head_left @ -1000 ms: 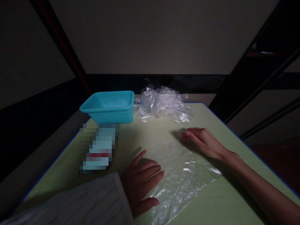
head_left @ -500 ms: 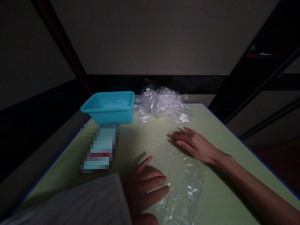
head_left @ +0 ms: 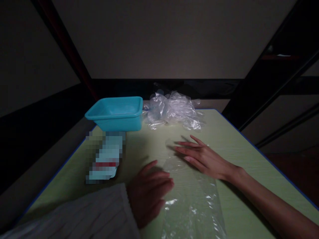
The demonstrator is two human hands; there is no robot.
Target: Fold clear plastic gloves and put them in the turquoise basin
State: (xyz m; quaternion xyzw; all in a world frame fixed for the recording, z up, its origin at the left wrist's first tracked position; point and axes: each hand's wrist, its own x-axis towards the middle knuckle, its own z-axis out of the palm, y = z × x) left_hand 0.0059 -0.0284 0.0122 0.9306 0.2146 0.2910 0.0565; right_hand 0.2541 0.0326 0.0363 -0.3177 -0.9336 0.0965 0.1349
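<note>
While the right hand [head_left: 205,157] splays over flat, clear, crinkly plastic film [head_left: 195,210], the left hand [head_left: 149,194] sits loosely open alongside | smoothing step, I reckon | next move probably wants light pressure

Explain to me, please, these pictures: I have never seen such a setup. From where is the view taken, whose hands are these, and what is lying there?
There is no machine here. One camera, worn on a person's head, looks forward and down at their own bare hands. The left hand comes out of a pale sleeve; the right forearm is bare. On the green table, thin clear plastic lies spread out. Both hands are open over its edges; neither visibly grips it, and light contact is hard to judge. Farther back are a blue tub and, to its right, a heap of crumpled plastic. Nearer than the tub lies something pixelated.
</note>
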